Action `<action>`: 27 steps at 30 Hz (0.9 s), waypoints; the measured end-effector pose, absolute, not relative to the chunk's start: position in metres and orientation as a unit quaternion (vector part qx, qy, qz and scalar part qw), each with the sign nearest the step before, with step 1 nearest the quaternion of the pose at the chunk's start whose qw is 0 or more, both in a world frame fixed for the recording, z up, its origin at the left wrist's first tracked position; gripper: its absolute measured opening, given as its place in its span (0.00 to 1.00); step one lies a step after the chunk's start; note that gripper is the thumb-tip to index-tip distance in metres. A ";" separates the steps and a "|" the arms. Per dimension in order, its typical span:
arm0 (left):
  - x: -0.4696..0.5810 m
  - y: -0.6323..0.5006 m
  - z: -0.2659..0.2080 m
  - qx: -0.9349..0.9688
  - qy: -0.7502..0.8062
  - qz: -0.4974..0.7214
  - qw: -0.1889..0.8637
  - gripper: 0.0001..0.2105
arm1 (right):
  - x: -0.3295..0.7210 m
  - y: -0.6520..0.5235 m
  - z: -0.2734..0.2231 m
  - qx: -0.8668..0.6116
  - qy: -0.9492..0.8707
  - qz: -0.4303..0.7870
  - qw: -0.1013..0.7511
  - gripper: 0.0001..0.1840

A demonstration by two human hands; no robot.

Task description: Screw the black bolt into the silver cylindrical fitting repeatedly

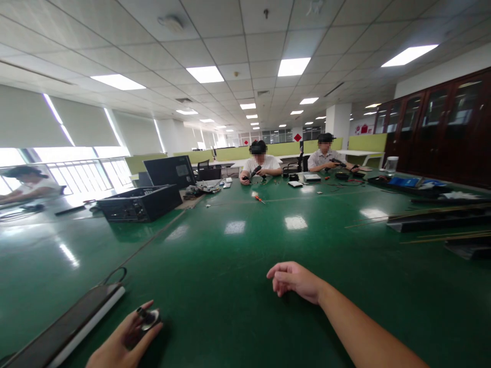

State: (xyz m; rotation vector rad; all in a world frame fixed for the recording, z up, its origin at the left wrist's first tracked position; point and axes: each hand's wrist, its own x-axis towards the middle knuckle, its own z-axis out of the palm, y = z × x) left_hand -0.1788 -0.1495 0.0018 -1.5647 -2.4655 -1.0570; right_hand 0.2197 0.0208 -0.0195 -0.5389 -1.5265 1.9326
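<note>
In the head view, my left hand [125, 337] is at the lower left, low over the green tabletop [215, 260]. Its thumb and fingers grip a small dark metal part [149, 319] with a round, shiny flange and a short cylindrical stem; what exactly it is I cannot make out. My right hand [297, 282] hovers over the table right of centre, palm turned inward. Its fingers are loosely bent and a little apart, with nothing visible in them. Left of my left hand lies a long dark flat object [63, 327] with a pale side edge and a cable loop at its far end.
A black computer case [140, 202] and a monitor [171, 171] stand at the left. An orange screwdriver [260, 199] lies mid-table. Two people [264, 166] work across the table, another sits far left. Black trays [437, 217] and thin rods [456, 235] lie at the right.
</note>
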 end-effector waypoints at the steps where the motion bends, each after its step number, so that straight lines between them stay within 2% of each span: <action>1: -0.167 -0.145 0.010 -0.518 -0.783 -0.344 -0.023 0.30 | 0.220 0.021 -0.020 -0.208 -0.575 0.726 0.315 0.23; 3: -0.139 -0.132 0.027 -0.548 -0.753 -0.357 -0.077 0.30 | 0.220 0.023 -0.021 -0.218 -0.571 0.715 0.339 0.23; 9: -0.048 -0.068 0.060 -0.671 -0.617 -0.370 -0.177 0.19 | 0.226 0.034 -0.023 -0.257 -0.604 0.626 0.420 0.23; 15: 0.010 -0.008 0.041 -0.775 -0.511 -0.329 -0.176 0.12 | 0.233 0.043 -0.026 -0.344 -0.688 0.435 0.468 0.25; 19: 0.017 0.004 0.012 -0.801 -0.461 -0.336 -0.179 0.15 | 0.234 0.048 -0.032 -0.378 -0.717 0.369 0.455 0.32; 23: 0.013 0.003 -0.003 -0.797 -0.462 -0.341 -0.188 0.14 | 0.235 0.047 -0.033 -0.350 -0.767 0.374 0.386 0.35; 27: 0.011 0.003 -0.002 -0.792 -0.457 -0.359 -0.187 0.12 | 0.233 0.039 -0.027 -0.350 -0.791 0.354 0.356 0.32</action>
